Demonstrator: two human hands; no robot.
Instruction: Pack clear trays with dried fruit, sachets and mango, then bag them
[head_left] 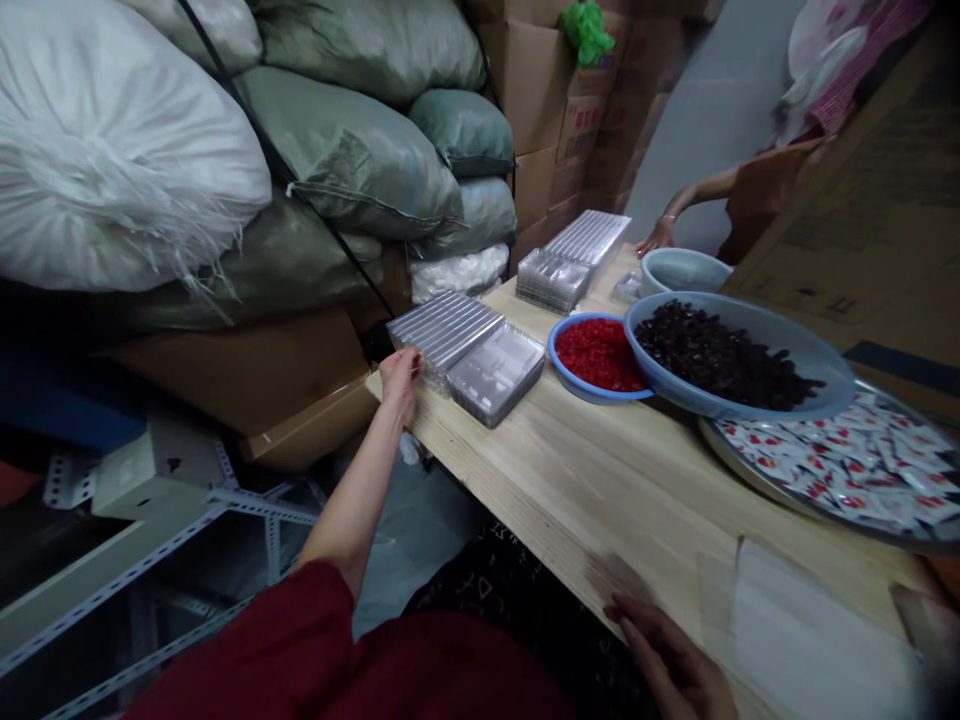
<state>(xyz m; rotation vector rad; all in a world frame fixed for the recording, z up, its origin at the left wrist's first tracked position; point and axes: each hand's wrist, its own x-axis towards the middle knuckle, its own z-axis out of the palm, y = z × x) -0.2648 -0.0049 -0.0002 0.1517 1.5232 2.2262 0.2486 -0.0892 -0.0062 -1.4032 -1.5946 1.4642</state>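
My left hand (400, 382) reaches to the table's left edge, its fingers pinched at the near corner of a stack of ridged clear plastic trays (444, 330). Right beside it stands a second stack of clear compartment trays (496, 370). My right hand (670, 655) hovers at the table's front edge, slightly blurred, with fingers apart and nothing visible in them. A pale, smeared sheet or bag (814, 635) lies to its right.
On the wooden table (600, 480) are a blue bowl of red bits (600, 354), a larger bowl of dark pieces (731, 355), a round tray of small packets (847, 455) and more plastic trays (555, 278). Another person's hand (658, 236) rests at the far end. Sacks (352, 160) line the left.
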